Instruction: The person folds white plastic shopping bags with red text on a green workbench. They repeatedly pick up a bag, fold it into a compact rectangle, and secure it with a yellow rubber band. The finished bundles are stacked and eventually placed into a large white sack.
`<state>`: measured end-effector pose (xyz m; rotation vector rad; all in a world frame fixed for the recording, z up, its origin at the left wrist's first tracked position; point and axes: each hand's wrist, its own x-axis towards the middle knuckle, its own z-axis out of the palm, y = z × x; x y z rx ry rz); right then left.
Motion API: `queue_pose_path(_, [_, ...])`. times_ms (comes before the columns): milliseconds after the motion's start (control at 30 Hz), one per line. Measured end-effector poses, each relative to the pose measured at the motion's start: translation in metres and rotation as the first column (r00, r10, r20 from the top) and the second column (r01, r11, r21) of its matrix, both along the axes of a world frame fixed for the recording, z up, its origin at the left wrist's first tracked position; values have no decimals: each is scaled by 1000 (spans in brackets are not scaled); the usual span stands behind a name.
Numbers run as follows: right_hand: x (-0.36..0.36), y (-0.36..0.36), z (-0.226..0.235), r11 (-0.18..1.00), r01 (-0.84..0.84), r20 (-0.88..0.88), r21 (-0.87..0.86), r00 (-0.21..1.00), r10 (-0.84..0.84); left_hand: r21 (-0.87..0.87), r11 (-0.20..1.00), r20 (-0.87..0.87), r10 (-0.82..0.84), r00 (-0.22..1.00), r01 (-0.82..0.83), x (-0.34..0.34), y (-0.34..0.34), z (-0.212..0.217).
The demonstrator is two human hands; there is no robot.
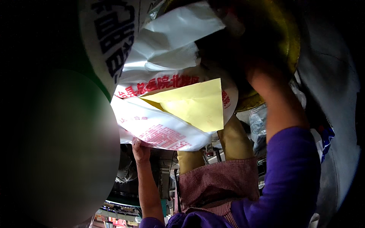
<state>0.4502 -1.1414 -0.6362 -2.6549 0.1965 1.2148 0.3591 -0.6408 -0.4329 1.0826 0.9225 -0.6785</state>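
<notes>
The left hand (140, 149) pinches the lower edge of a white plastic bag (159, 129) (yellow paper (197, 104) overlapping it). The right hand's grip is hidden inside the brass bowl (281, 34); surroundings crowd close.

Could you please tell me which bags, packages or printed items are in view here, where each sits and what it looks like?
White plastic bag: centre, crumpled, red print, lower edge pinched by the left hand.
Yellow paper: flat sheet with a folded corner, lying against the bag's front.
White sack: upper left, curved, large dark blue characters.
Right hand: reaches up behind the bag toward a brass-coloured bowl; fingers hidden.
</notes>
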Motion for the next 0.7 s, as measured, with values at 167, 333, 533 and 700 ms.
queue_pose_path(167, [7, 0, -10, 1000, -18, 2, -2, 1000, 18, 26, 1000, 8, -8, 1000, 8, -4, 4, 11])
queue_pose_path(333, [1, -15, 24, 998, -8, 142, 63, 990, -1, -7, 999, 11, -32, 999, 33, -3, 2, 4])
queue_pose_path(533, [4, -16, 80, 969, -37, 401, 245, 914, -67, -39, 998, -11, -44, 999, 43, -4, 13, 6])
queue_pose_path(700, [-4, -24, 92, 961, 141, 205, 238, 960, -191, -76, 996, 12, -54, 998, 55, 8, 2, 16])
